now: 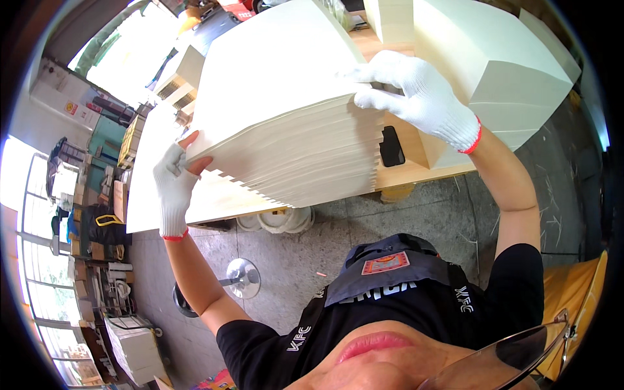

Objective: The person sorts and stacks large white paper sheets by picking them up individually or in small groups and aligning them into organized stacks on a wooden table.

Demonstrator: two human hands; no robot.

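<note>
A tall stack of large white paper sheets (pixel 286 156) stands on the table in front of me, its near side stepped in layers. My left hand (pixel 174 185), in a white knitted glove with bare thumb and fingertip showing, grips the stack's near left corner. At the near right corner is my right hand (pixel 413 97), also in a white glove with a red cuff. Its thumb and fingers close about the upper edge there; the fingertips blend into the white paper. A dark phone (pixel 391 147) lies on the table just right of the stack.
More stacks of pale paper (pixel 520 84) stand on the right of the wooden table (pixel 409 170). White buckets (pixel 285 220) sit under its near edge. On the grey floor is a stool with a round metal base (pixel 244 278). Shelves and boxes line the left, near a white box (pixel 133 348).
</note>
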